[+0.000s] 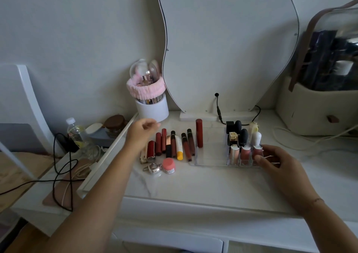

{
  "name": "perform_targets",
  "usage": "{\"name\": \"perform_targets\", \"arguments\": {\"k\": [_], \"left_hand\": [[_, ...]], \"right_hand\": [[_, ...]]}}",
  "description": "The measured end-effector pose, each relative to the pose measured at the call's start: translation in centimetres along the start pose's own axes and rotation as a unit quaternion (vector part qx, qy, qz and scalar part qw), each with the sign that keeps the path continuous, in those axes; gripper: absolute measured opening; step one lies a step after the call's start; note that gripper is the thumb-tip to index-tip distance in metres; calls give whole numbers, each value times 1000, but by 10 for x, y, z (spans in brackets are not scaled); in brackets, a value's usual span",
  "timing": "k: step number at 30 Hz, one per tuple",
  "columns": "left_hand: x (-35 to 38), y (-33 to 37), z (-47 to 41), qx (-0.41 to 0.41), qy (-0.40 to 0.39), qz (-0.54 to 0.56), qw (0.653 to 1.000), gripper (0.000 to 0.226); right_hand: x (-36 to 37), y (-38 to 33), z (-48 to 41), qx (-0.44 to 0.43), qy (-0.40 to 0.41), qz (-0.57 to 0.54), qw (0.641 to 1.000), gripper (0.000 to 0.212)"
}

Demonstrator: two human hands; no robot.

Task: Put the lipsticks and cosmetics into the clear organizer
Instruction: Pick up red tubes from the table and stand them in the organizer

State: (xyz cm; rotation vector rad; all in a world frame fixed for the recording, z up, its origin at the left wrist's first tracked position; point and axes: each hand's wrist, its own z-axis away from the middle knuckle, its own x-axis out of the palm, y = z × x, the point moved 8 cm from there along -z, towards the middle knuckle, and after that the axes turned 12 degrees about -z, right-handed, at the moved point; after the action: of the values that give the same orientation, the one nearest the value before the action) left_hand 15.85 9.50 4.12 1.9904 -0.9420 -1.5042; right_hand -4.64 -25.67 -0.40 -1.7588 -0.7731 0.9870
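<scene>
Gripping the clear organizer point(211, 155) at its near right corner — right hand point(277, 163), curled round the wall. Lying just left of the organizer, loose lipsticks point(185, 146) in a row. Hovering over their far-left end — left hand point(139, 132), loosely curled, holding nothing.

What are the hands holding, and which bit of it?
The left hand holds nothing; it hovers over the lipsticks. The right hand holds the organizer by its near right corner.
</scene>
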Motion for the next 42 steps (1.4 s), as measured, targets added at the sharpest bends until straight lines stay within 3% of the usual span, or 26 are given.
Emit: {"name": "perform_targets", "arguments": {"k": [7,13,17,23,33,36,40,42], "left_hand": [[11,-54,17,-11,-121,-87,989,46],[29,-53,-5,-44,-145,-67,986,53],[39,-57,-25,-91,-136,-76,984,48],[45,-54,-36,-98,-136,-70,983,33],[38,-45,-38,-171,-116,31,978,20],[24,-30,-39,-145,-122,81,979,8],[-4,4,-38,-79,-116,145,979,18],[-13,36,-35,-22,-118,193,974,12]], "right_hand": [[0,-2,0,-1,4,10,1000,31],[1,-5,2,-4,4,0,1000,27],[1,-7,2,-4,6,-5,1000,27],[1,-6,1,-1,4,-10,1000,27],[1,-3,0,-4,2,-14,1000,27],[1,-3,-1,-9,2,-13,1000,25],[0,-2,-1,-13,5,-11,1000,23],[1,-2,-1,-13,6,-11,1000,23]]}}
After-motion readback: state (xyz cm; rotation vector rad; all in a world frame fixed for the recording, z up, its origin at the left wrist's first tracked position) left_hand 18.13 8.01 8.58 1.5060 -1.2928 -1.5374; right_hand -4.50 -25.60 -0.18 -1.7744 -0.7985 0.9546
